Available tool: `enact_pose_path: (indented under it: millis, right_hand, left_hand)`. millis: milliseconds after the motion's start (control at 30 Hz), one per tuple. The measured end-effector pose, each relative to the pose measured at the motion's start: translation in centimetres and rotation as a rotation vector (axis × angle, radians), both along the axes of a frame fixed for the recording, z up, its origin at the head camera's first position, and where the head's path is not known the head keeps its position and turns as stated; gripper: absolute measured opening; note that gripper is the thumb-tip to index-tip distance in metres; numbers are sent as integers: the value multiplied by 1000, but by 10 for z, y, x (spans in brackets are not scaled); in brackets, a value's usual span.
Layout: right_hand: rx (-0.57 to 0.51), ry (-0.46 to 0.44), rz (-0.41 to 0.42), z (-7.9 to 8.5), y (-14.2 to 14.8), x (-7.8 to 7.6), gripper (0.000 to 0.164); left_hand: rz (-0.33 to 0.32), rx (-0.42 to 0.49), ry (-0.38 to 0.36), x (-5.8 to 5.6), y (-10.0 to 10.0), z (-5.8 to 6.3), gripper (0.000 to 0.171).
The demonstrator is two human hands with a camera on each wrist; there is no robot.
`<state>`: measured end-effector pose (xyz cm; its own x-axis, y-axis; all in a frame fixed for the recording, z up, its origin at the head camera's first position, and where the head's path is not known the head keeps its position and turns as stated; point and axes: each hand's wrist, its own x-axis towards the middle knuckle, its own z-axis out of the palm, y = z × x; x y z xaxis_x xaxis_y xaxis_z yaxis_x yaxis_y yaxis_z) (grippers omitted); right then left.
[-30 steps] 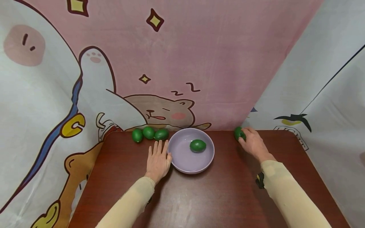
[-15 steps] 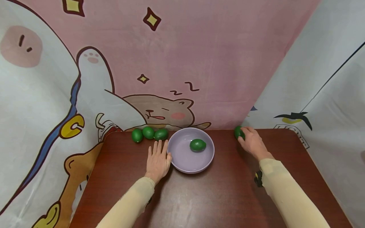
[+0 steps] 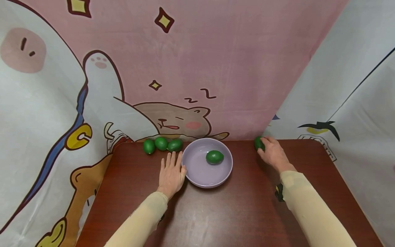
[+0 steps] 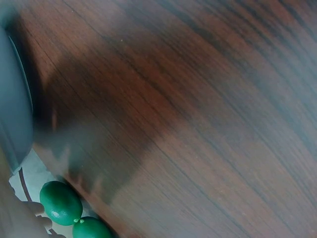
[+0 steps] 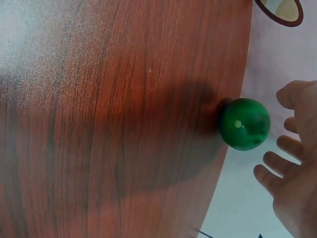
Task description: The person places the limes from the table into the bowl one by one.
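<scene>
Spreads the left hand (image 3: 170, 176) with fingers straight and thumb at the bowl's rim, near three glossy green limes (image 3: 161, 143) grouped toward the back edge of the table (image 3: 210, 216). Shows a fourth lime (image 3: 215, 157) lying inside the lilac bowl (image 3: 197, 174). Parts the right hand (image 3: 274, 153) loosely beside a fifth lime (image 5: 244, 124), with a gap visible from the wrist. Matches half a second ago, without noticeable movement.

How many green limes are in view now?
5: outer lime, middle lime and inner lime left of the purple bowl; another lime inside it; a last lime at the right hand, partly covered in the head view.
</scene>
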<state>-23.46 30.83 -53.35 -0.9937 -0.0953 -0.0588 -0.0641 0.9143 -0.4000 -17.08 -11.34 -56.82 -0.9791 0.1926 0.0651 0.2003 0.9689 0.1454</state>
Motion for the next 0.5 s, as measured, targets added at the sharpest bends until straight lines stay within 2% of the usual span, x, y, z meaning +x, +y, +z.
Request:
enact_pose_path:
  millis: [233,500]
  right_hand:
    - [16,-21,16,-4,-3,-2,61]
    - [29,-13,35,-9,-2,-2,64]
  left_hand:
    - [2,17,20,1,-2,-2,59]
    - [5,3,-3,0,-1,-1,60]
